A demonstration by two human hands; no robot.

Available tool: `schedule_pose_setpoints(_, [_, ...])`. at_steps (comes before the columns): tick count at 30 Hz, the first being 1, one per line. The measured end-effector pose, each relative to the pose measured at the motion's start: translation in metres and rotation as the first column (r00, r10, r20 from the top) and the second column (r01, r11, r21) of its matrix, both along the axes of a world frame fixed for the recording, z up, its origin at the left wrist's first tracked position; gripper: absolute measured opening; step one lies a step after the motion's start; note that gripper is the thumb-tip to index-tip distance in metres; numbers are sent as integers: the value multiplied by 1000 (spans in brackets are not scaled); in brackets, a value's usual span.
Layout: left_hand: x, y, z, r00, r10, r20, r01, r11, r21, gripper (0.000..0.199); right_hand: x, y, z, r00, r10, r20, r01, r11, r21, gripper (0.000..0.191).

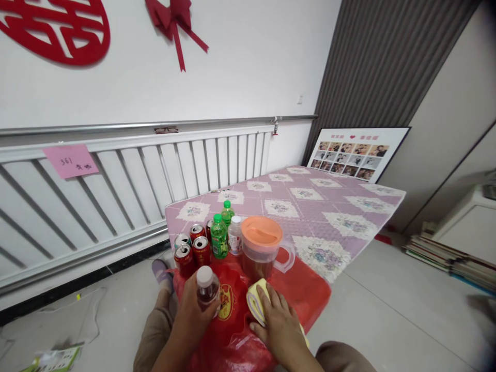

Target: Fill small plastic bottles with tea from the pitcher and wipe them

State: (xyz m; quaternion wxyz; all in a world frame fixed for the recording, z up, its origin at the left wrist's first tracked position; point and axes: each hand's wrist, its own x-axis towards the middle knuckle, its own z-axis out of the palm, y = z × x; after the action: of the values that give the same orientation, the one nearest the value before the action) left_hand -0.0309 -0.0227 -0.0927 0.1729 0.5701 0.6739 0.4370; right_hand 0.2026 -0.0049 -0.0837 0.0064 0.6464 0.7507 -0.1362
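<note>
From where I stand, the left hand [196, 307] is wrapped around a small bottle [208, 295] with its cap on, held over the red cover [306, 289]. The right hand [279, 321] is curled over a folded yellow cloth [253, 300], holding it down on the red cover, just in front of the big jug [258, 262]. If the cloth got pushed forward, I think it could bump the jug and tip it. The jug has an orange lid [262, 232], and its bottom looks brown, but I can't tell if that is drink or red showing through. Past the left hand, the red cans [201, 251] are open and bunched up near the edge. A swing of the bottle might knock one over, and any drink inside would spill. I can't see inside them. The green bottle [219, 242] beside them has its cap on.
</note>
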Motion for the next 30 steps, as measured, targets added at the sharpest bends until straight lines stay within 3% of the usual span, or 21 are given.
schedule_pose_setpoints(9, [2, 4, -10, 999, 21, -33, -19, 999, 43, 67, -8, -3, -13, 997, -11, 70, 4, 995, 101, 81])
schedule_pose_setpoints(14, [11, 2, -12, 998, 63, 17, -64, 994, 93, 66, -1, -2, -3, 1000, -11, -27, 12, 1000, 17, 86])
schedule_pose_setpoints(18, [10, 1, -7, 990, 88, 108, -92, 995, 34, 71, 6, 1, 7, 992, -5, -128, 0, 999, -46, 86])
schedule_pose_setpoints(21, [5, 3, -2, 980, 122, 156, -126, 992, 16, 66, 14, 5, 6, 979, 11, -205, -20, 999, -41, 86])
schedule_pose_setpoints(25, [-6, 7, 1, 955, 188, 228, -188, 982, -20, 72, 27, 10, -6, 930, 60, -363, -30, 996, 88, 76])
schedule_pose_setpoints(30, [0, 2, 27, 968, 59, 245, -64, 998, 11, 71, 23, 7, -12, 793, 233, -563, -67, 952, 298, 68])
